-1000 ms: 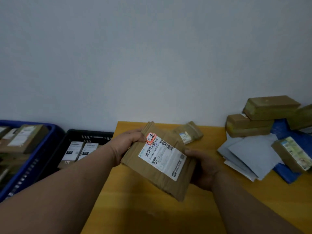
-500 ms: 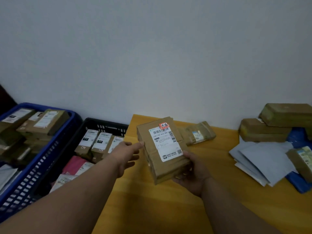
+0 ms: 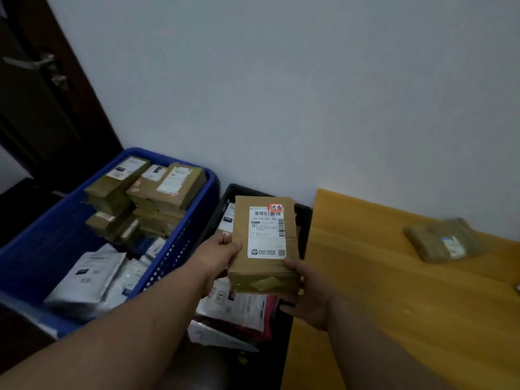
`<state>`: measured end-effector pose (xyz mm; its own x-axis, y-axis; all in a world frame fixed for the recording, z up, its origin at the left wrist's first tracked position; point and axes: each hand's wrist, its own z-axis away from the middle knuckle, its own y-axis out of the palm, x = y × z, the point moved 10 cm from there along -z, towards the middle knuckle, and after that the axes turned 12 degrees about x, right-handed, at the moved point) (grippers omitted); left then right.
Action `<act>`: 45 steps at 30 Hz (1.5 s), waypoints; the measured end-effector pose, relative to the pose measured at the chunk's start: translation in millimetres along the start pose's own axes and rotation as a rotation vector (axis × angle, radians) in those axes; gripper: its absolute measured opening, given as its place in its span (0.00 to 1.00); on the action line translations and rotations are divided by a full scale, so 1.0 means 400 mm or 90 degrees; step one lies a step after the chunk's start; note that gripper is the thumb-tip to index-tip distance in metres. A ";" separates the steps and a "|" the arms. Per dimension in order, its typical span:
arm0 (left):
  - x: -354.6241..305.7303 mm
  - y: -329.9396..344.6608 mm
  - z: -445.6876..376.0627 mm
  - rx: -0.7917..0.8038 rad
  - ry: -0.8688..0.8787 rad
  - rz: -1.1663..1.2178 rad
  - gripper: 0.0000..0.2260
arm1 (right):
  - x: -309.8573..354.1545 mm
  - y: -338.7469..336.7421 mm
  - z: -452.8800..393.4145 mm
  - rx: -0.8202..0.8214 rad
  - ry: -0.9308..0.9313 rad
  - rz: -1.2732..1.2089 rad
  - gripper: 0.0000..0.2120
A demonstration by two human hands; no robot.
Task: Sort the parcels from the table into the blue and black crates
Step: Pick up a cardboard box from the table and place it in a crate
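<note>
A brown cardboard parcel (image 3: 261,266) with a white shipping label and a red sticker is held above the black crate (image 3: 305,218). My left hand (image 3: 218,256) grips its left edge, thumb on top. My right hand (image 3: 305,294) holds its lower right corner from beneath. The black crate holds flat parcels and a red bag. Left of it, the blue crate (image 3: 180,249) is filled with brown boxes and grey mailer bags. One taped brown parcel (image 3: 446,243) lies on the yellow table (image 3: 394,291) at the right.
A white wall runs behind the crates and table. A dark door with a metal handle (image 3: 42,66) stands at the far left. The crates sit side by side against the table's left edge.
The parcel has travelled left from over the table to above the black crate. My left hand has taken hold of it again. The view has swung left; the parcel pile at the table's right is out of sight.
</note>
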<state>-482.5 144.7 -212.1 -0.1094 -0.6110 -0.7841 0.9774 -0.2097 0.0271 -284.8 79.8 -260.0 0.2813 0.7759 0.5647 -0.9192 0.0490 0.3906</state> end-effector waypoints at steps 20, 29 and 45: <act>-0.054 -0.475 -0.050 -0.103 -0.002 0.054 0.09 | 0.043 0.392 -0.311 0.087 0.124 0.196 0.35; -0.044 -0.877 -0.112 -0.167 -0.003 0.046 0.16 | 0.053 0.759 -0.532 0.109 0.133 0.216 0.18; -0.247 -1.217 -0.446 -0.102 0.050 -0.123 0.17 | 0.228 1.025 -0.874 -0.046 -0.054 -0.051 0.06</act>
<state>-915.4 443.3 -258.5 -0.2881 -0.5091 -0.8110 0.9567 -0.1895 -0.2208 -732.2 390.4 -302.5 0.3739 0.7117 0.5947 -0.9096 0.1563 0.3849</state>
